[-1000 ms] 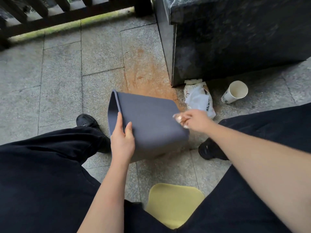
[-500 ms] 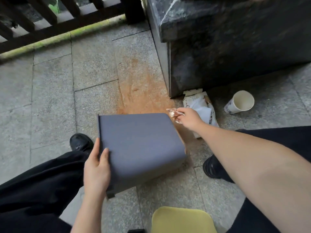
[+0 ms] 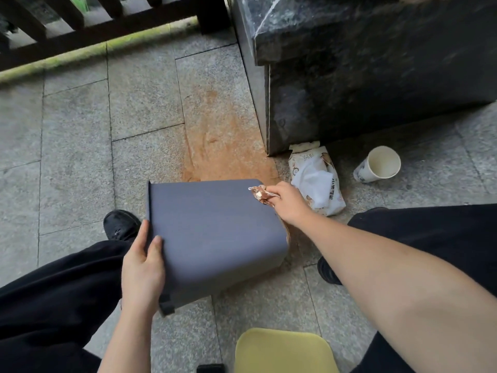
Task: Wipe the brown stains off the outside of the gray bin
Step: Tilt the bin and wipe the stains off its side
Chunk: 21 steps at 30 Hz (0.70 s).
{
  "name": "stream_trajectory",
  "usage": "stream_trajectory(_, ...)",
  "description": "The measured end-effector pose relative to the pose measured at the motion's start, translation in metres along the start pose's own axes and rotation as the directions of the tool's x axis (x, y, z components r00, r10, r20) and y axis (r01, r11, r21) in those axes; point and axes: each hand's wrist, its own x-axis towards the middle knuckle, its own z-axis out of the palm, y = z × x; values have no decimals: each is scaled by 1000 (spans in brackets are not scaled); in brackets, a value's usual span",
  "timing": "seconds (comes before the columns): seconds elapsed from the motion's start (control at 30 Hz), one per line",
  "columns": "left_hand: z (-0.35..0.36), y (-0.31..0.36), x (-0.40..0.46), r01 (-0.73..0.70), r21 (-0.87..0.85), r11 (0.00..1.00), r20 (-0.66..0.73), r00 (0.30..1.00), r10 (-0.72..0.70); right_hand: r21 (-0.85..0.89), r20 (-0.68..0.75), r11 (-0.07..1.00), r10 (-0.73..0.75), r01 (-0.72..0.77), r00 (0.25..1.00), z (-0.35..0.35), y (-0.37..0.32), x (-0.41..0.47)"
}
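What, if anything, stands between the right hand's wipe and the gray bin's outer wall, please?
Nothing visible does. The right hand pinches the brown-soiled wipe right at the far corner of the gray bin, while the left hand holds the bin's rim.

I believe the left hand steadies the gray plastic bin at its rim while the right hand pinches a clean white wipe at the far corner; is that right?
Not quite: the head view shows the crumpled wipe in the right hand soiled brown, not clean white. The left hand does steady the gray plastic bin at its rim.
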Motion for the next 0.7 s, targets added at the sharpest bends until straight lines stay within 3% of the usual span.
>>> stream_trajectory(0.17, 1, -4, -1, 48, -54, 997, -3, 999, -48, 128, -89, 991, 55, -43, 995, 12, 4, -40)
stream_trajectory(0.5, 4, -2, -10, 73, -100, 992, -14, 997, -75, 200, -205, 975, 141, -100, 969, 25, 22, -107)
stream_trajectory(0.6, 6, -2, -12, 117, -166, 979, -41, 991, -125, 317, -266, 919, 323, -234, 908, 14, 36, -116)
stream_trajectory(0.7, 9, -7, -14, 165, -212, 963, -45, 983, -178, 556, -277, 756, 560, -345, 781, -7, 51, -114)
